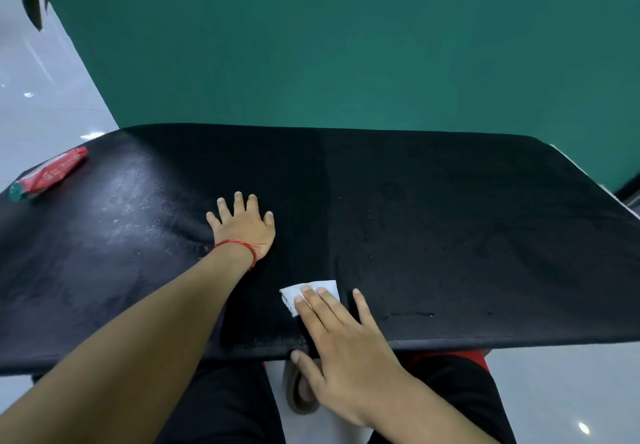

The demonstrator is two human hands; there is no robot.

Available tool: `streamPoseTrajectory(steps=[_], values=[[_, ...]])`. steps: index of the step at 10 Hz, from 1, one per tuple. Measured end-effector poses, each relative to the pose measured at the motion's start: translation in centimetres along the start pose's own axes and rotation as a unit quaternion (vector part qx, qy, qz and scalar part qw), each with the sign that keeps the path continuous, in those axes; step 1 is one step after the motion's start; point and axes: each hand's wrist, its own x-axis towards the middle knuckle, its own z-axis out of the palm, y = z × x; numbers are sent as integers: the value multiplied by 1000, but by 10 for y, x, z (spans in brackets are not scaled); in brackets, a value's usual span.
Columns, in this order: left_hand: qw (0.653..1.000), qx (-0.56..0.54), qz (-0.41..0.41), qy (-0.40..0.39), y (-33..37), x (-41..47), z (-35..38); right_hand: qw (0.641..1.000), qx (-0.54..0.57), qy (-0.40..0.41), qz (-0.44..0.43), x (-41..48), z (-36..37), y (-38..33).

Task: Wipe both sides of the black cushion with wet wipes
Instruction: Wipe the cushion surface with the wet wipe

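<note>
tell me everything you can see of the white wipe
The white wipe is a small, thin, soft-looking sheet, folded into a rough rectangle with a rumpled left edge. It lies flat on the black cushion near its front edge. Straight fingers of the right hand press on it, hiding its lower right part.

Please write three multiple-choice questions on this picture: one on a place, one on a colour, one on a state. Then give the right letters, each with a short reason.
1. Where on the black cushion does the wipes packet lie?
A) far left end
B) right end
C) middle

2. What colour is the string on the left wrist?
A) blue
B) red
C) yellow

3. How does the left hand lie?
A) flat, fingers spread
B) curled in a fist
C) lifted off the cushion

Key:
1 A: the packet sits at the cushion's left end.
2 B: the thread is red.
3 A: its palm rests flat, while the right hand presses the white wipe.
</note>
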Motion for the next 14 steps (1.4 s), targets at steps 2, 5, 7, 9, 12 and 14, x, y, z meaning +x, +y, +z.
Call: streamPoseTrajectory(steps=[2,5,7,9,12,14], values=[[999,13,-40,-2,26,-12,7,999,-28,38,2,-44,8,4],[998,18,-46,34,29,-16,13,997,-52,36,50,-76,13,9],[998,17,-48,47,29,-16,13,997,-45,37,54,-61,19,13],[997,17,-49,58,29,-15,15,997,-36,24,56,-36,19,21],[996,23,-50,67,30,-15,16,997,-4,1,83,-9,13,24],[996,22,-49,67,30,-15,15,993,16,-70,93,7,-11,27]])
